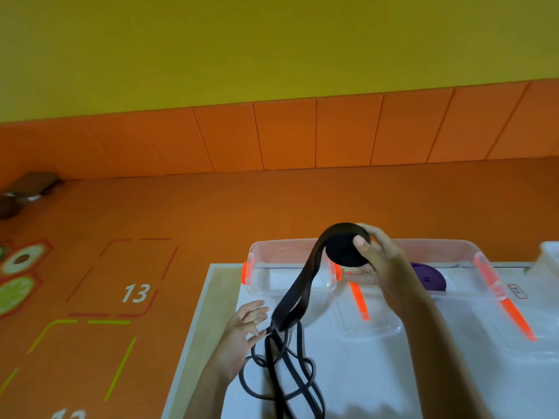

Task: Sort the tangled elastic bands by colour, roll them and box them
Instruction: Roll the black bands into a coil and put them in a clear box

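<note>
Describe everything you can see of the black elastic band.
The black elastic band is flat, matte and rubbery-looking. One end is wound into a tight roll, held in the air by the right hand, thumb across its face. From the roll a flat strip hangs down and leftward to the left hand, whose straight fingers seem to touch it. Below that, the rest lies in loose tangled loops on the white table.
</note>
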### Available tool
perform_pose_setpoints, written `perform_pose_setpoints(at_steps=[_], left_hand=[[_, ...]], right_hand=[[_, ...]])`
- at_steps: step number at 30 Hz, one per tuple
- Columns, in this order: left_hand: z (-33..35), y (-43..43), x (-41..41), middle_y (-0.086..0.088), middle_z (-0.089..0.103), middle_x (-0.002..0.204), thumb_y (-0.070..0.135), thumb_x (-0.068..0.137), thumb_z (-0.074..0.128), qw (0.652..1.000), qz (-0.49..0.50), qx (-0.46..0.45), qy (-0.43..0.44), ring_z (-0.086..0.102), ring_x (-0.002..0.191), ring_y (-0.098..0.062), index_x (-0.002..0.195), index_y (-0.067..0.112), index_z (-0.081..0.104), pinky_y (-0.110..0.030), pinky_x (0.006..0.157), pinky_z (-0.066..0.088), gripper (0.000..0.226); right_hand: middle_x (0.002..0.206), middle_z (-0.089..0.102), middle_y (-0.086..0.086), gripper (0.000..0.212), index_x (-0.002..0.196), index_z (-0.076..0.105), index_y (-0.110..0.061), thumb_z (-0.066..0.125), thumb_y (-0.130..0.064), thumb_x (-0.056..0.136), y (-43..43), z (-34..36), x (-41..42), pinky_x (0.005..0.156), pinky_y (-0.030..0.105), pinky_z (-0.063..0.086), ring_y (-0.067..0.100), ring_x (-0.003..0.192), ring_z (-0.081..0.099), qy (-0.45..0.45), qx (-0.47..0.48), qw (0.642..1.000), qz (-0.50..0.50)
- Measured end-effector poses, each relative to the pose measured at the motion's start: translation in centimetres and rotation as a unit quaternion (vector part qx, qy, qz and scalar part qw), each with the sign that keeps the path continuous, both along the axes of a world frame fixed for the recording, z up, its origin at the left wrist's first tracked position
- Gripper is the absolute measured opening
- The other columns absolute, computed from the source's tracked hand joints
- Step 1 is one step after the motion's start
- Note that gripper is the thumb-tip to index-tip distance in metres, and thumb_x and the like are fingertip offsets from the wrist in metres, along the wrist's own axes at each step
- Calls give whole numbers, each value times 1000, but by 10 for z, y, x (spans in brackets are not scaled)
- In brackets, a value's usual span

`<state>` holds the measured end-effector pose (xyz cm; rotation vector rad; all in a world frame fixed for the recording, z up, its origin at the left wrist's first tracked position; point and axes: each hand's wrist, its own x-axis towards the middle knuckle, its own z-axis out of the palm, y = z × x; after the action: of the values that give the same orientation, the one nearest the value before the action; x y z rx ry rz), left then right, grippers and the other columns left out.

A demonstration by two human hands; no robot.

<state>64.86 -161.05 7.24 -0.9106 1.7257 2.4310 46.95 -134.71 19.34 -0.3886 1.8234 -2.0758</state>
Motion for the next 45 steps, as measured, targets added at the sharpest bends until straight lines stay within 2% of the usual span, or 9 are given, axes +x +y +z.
perform_pose_setpoints(at_steps=[6, 10, 15, 21, 27, 31, 34, 38, 45], left_hand=[[73, 18, -31, 41, 56, 136, 31, 99, 73, 952, -100, -279, 84, 47, 140, 6, 144, 54, 46, -21, 105, 40, 57], [117, 41, -51, 37, 52, 142, 62, 89, 76, 896, -139, -382, 177, 50, 139, 6, 148, 50, 43, -23, 114, 40, 68], [113, 52, -52, 15, 79, 106, 32, 81, 91, 920, -94, -340, 172, 74, 104, -5, 108, 32, 73, -22, 93, 55, 33], [117, 60, -48, -2, 83, 104, 11, 78, 95, 956, -40, -233, 171, 80, 101, -19, 111, 11, 72, -28, 85, 63, 41], [138, 58, -47, -2, 83, 98, 29, 66, 99, 944, 24, -253, 211, 80, 92, -20, 101, 17, 80, -27, 78, 64, 42], [145, 49, -49, 2, 83, 101, 18, 70, 100, 932, 12, -290, 216, 80, 92, -16, 101, 26, 83, -25, 77, 64, 36], [149, 52, -48, 3, 83, 101, 22, 71, 99, 933, 0, -284, 222, 80, 93, -16, 102, 28, 83, -23, 78, 63, 36], [147, 52, -46, -1, 83, 112, 16, 73, 97, 945, -32, -229, 230, 79, 106, -20, 114, 20, 82, -27, 89, 63, 44], [151, 45, -43, 2, 84, 100, 34, 60, 99, 940, -69, -263, 205, 81, 94, -16, 102, 32, 83, -25, 81, 64, 45]], right_hand=[[121, 74, 0, 25, 116, 73, -40, 75, -38, 90, -12, 7, 14, 75, 44, 67, 24, 111, 76, 20, 39, 995, 85], [114, 75, -12, 26, 113, 72, -46, 74, -44, 88, -17, 14, 21, 82, 45, 67, 21, 111, 75, 59, 81, 989, 112], [116, 75, -14, 30, 119, 72, -40, 77, -48, 91, -10, 19, 28, 77, 36, 66, 12, 109, 74, 86, 111, 981, 137], [119, 77, -4, 41, 120, 74, -35, 83, -51, 84, -8, 24, 30, 77, 40, 67, 19, 109, 76, 31, 53, 989, 138], [135, 71, 1, 41, 135, 65, -36, 69, -49, 97, -17, 19, 32, 92, 49, 64, 27, 122, 72, -15, -20, 985, 170], [140, 60, -29, 46, 141, 60, -53, 66, -54, 95, -17, 26, 27, 110, 30, 50, 0, 134, 57, 141, 103, 976, 128], [121, 74, -23, 36, 126, 70, -48, 74, -42, 90, -9, 29, 22, 96, 24, 56, 3, 116, 68, 187, 100, 972, 101], [112, 79, -4, 24, 110, 79, -35, 85, -30, 87, -6, 26, 26, 78, 22, 62, 11, 107, 75, 112, -1, 992, 61], [108, 78, 3, 31, 100, 72, -19, 90, -31, 78, 5, 27, 17, 83, 30, 63, 23, 106, 77, 104, 37, 979, 170]])
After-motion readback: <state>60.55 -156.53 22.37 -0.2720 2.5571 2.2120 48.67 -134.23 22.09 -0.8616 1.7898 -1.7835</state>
